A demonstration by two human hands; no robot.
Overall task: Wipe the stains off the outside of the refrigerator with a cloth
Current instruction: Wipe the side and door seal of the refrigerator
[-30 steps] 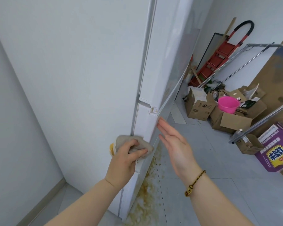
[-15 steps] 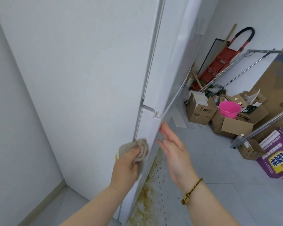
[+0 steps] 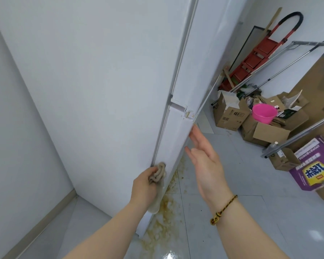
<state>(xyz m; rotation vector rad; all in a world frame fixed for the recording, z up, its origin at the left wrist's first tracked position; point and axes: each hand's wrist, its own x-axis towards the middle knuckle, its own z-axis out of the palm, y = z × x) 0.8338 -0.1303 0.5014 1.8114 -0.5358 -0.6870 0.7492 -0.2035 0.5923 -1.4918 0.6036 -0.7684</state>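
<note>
A tall white refrigerator point(image 3: 105, 75) fills the left and middle of the view, seen from its side. My left hand point(image 3: 144, 186) grips a crumpled beige cloth point(image 3: 158, 172) and presses it against the narrow edge of the lower door point(image 3: 174, 139). Part of the cloth hangs down below my palm. My right hand point(image 3: 206, 159) is held flat with fingers apart, fingertips close to the front corner of the lower door; contact is unclear. It holds nothing.
Brown stains point(image 3: 163, 221) spread over the grey floor tiles at the refrigerator's base. Cardboard boxes point(image 3: 230, 113), a pink basin point(image 3: 263, 114), a red step ladder point(image 3: 251, 58) and a purple box point(image 3: 314, 167) crowd the right side. A wall stands at left.
My left hand turned the cloth from the side panel onto the door's edge and bunched it smaller. My right hand stayed near the door corner. The view shifted slightly.
</note>
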